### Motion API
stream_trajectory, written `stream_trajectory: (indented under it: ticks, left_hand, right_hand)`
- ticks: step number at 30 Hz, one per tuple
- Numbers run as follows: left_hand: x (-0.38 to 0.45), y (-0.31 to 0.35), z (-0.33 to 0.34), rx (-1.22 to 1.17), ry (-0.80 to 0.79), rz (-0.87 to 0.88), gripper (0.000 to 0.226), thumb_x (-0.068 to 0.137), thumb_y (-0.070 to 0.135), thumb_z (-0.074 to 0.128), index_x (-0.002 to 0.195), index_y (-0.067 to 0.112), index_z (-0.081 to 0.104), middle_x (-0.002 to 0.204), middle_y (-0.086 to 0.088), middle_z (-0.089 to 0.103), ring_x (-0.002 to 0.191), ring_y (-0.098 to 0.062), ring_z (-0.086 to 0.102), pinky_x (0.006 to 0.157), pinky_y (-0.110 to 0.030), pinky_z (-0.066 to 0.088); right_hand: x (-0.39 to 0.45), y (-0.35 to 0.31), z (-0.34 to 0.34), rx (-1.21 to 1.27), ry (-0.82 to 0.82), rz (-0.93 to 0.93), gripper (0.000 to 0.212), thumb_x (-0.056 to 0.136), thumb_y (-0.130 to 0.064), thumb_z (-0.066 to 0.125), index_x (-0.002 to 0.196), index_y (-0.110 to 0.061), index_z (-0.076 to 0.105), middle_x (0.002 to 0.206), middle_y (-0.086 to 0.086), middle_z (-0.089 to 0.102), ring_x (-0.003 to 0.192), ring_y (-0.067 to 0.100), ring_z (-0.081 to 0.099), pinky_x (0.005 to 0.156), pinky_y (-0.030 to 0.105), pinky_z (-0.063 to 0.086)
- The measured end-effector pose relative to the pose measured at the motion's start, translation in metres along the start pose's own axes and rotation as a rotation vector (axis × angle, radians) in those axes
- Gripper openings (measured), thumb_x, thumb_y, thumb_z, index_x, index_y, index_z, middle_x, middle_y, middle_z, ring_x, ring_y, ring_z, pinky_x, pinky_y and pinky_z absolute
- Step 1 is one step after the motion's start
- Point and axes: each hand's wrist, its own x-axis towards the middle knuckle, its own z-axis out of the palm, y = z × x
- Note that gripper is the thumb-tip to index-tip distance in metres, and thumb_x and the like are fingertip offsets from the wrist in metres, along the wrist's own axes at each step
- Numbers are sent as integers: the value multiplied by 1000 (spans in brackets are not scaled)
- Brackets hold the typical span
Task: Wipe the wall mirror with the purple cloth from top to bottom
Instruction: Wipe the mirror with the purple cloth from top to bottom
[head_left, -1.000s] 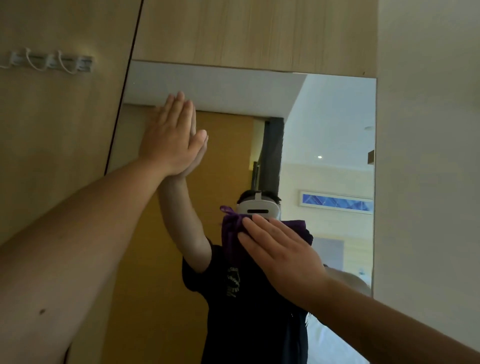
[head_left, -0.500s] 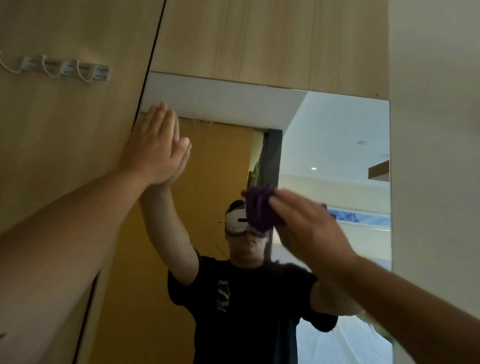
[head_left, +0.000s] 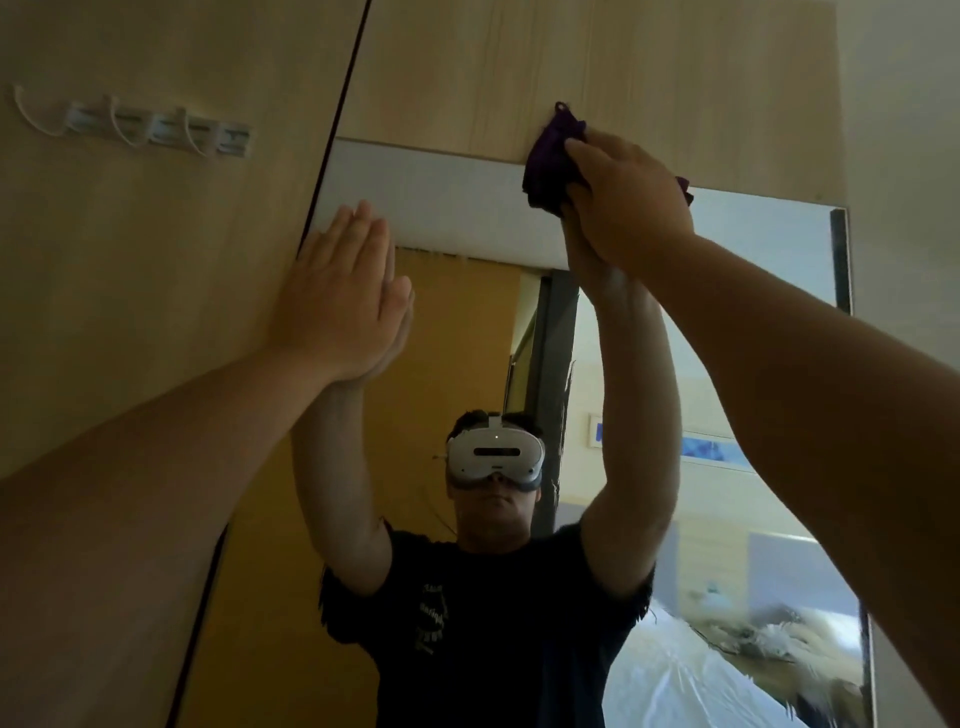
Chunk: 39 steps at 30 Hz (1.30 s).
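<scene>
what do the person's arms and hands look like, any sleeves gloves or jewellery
Both forearms are bare right up to the frame edge. The left hand and right hand wear no gloves, and no rings, watch or bracelet show. The mirror reflects short black T-shirt sleeves ending above the elbows.

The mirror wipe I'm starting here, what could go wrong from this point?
1. The purple cloth sits bunched at the top edge, partly over the wood panel, so the first pass may cover only a narrow strip of the mirror.
2. The left hand lies flat on the mirror near its left edge and could leave prints to wipe later.
3. The right hand covers most of the cloth; bare fingers may smear the glass.
</scene>
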Motion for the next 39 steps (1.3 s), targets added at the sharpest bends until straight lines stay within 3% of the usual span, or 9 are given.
stream_trajectory:
  ticks: [4,8,13,17,23,29,33,36,39]
  left_hand:
    - [1,-2,1,-24,8,6,68,102,46,9,158,6,11,167,-12,7,154,-24,1,125,-42,2]
    - [1,1,-3,-19,-2,-2,63,105,42,15,158,7,11,167,-12,6,154,-24,0,125,-44,3]
    - [1,2,-6,-10,-26,-3,65,104,42,13,157,6,12,166,-14,7,154,-26,2,125,-46,6]
    - [1,2,-10,6,-50,1,65,104,42,11,157,5,11,166,-14,6,154,-26,1,126,-45,5]
    - [-1,3,-9,-8,-57,-1,69,100,43,5,157,4,12,166,-14,6,154,-26,1,126,-41,1]
    - [-2,6,-14,-31,-46,-18,62,104,36,14,158,5,13,166,-13,7,154,-23,1,125,-37,-1]
    - [-1,3,-10,-26,-26,-5,61,104,37,14,157,5,15,166,-12,9,154,-24,3,123,-33,-4]
    - [0,0,-8,-24,-20,-7,63,103,38,15,157,6,17,166,-11,11,154,-23,4,123,-32,-5]
    - [-1,-1,-9,-54,-18,-5,64,103,39,18,157,6,15,166,-10,9,154,-21,2,124,-33,-3]
  right_hand:
    - [-51,-22,2,42,9,-104,38,99,-23,49,137,-15,50,142,10,48,125,30,48,106,41,37]
    - [-148,-58,8,62,-122,-298,50,87,-17,65,135,-16,53,145,7,47,129,27,47,112,42,36]
    - [-271,-92,13,106,-255,-503,61,86,-24,61,143,-17,41,151,8,40,140,28,38,113,48,33]
    - [-303,-100,16,91,-258,-593,54,93,-25,48,146,-17,38,152,8,40,140,27,36,113,45,34]
    - [-278,-87,10,227,-207,-593,58,89,-19,64,143,-15,42,146,11,47,135,28,44,106,46,43]
    - [-160,-55,-3,201,7,-324,58,85,-15,70,139,-10,48,145,14,47,123,32,52,99,51,48]
    - [-54,-41,-16,213,143,-77,51,98,-31,38,142,-8,45,148,15,42,132,32,43,109,42,35]
    - [5,-34,-7,127,175,-28,43,101,-17,42,144,-13,41,150,11,40,135,33,39,109,42,35]
    - [36,-40,14,58,59,-82,41,100,-18,44,141,-13,43,143,14,46,127,35,45,105,44,37]
